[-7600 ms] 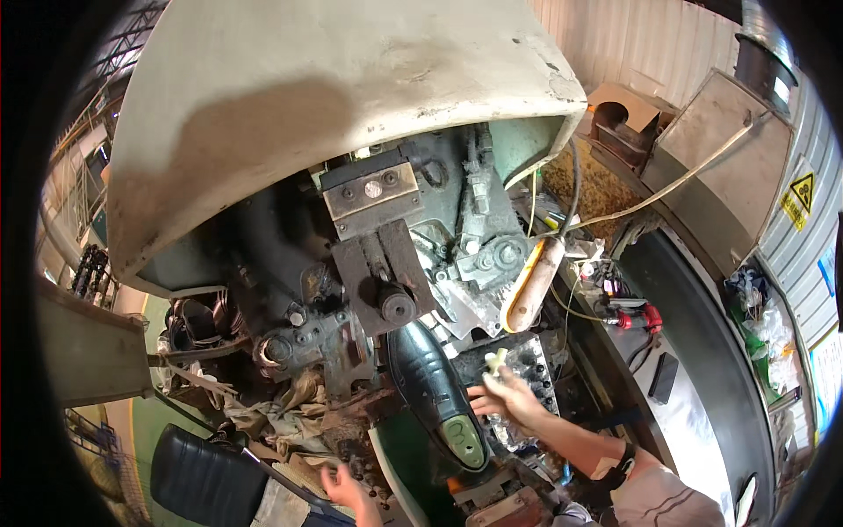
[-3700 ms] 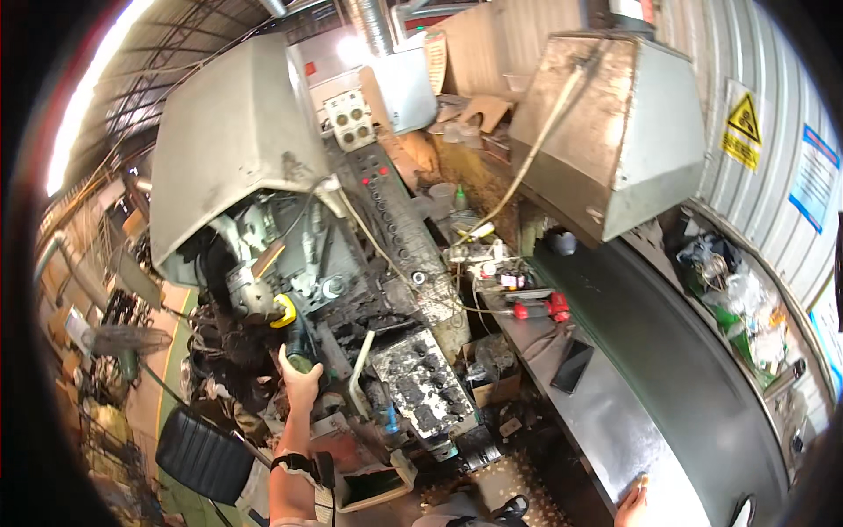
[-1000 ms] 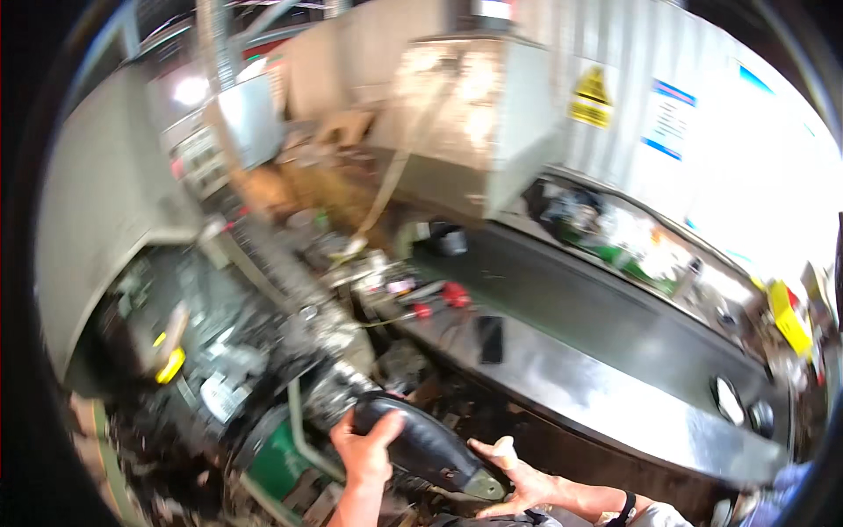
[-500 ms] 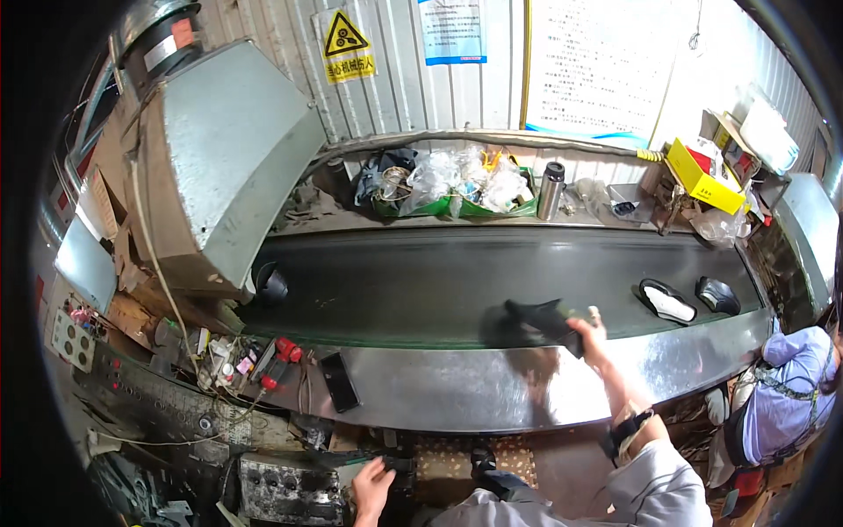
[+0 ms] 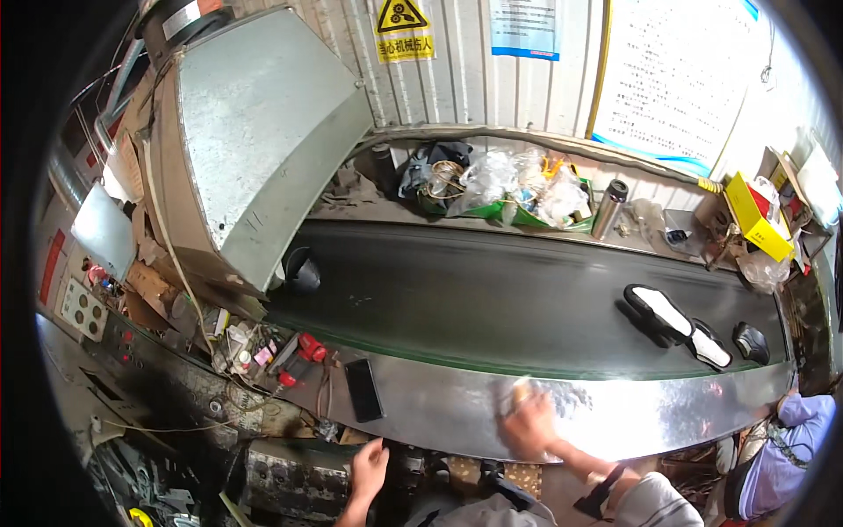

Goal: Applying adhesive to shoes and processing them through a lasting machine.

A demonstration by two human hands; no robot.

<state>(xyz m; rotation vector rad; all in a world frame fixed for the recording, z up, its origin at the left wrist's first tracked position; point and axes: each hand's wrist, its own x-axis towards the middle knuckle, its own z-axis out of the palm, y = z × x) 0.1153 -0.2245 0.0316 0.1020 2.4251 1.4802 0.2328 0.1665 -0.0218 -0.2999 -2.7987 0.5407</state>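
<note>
On the right part of the dark conveyor belt [image 5: 465, 299] lie three shoe pieces. A black shoe with a white underside [image 5: 663, 309] touches or overlaps a smaller white-and-black shoe piece [image 5: 709, 346], and beside them sits a black shoe piece [image 5: 751, 342]. My right hand [image 5: 530, 423] is over the shiny metal ledge, smeared by motion; a pale spot shows at its fingertips, too blurred to name. Low on the left, my left hand [image 5: 368, 467] hangs by the ledge's front edge with loosely bent fingers and nothing visible in it. Near it lies a black phone [image 5: 364, 391].
A big metal hood [image 5: 272, 114] covers the belt's left end, with a dark cup-like object [image 5: 301, 269] below. Behind the belt stand green trays of plastic bags [image 5: 492, 180], a steel flask [image 5: 610, 209] and a yellow box [image 5: 757, 220]. Another person [image 5: 781, 457] works at right.
My right hand has let go of the black shoe, which now lies on the belt by the others, and moved back over the ledge. The whole view has shifted.
</note>
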